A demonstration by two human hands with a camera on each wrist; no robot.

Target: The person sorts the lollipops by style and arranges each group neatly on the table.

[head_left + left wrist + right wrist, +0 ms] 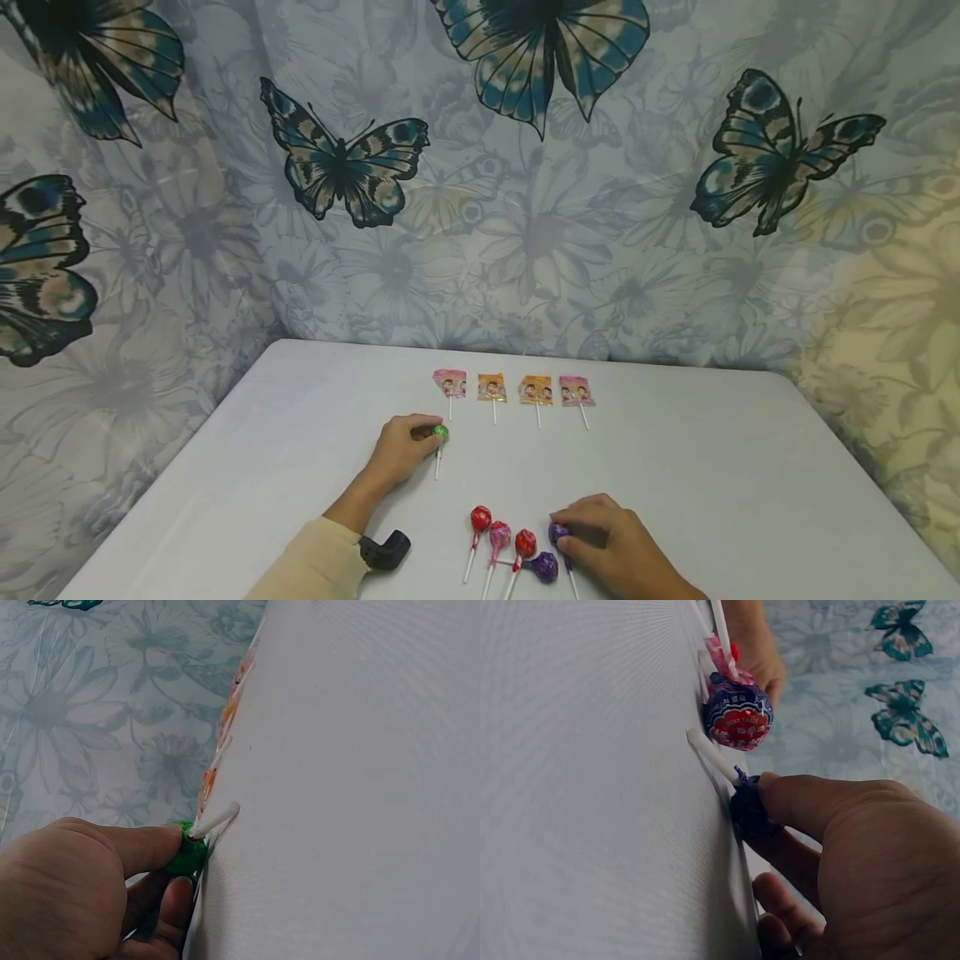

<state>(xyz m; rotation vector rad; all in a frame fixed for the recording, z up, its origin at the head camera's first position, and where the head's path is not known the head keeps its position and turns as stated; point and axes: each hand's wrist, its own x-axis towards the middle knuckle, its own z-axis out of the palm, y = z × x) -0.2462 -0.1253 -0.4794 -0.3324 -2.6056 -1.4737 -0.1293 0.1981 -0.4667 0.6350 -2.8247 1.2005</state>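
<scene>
Between thumb and fingers my left hand [405, 448] pinches the head of a green lollipop [440, 433], its white stick pointing toward me. The left wrist view shows the thumb pressed on the green wrapper [189, 859]. At the front, my right hand [618, 546] pinches a purple lollipop [558, 533] by its head; in the right wrist view its stick [712, 757] touches or nearly touches the table. Left of that hand lie a second purple lollipop [545, 567], a pink one [499, 534] and two red ones, one at the left [481, 518], one nearer [526, 543].
Along the back of the white table [712, 467] lie several flat-wrapped lollipops in a row: pink [452, 383], orange [492, 387], orange [536, 390], pink [576, 391]. A butterfly-patterned cloth [525, 250] hangs behind. A black device [386, 551] sits at the left wrist.
</scene>
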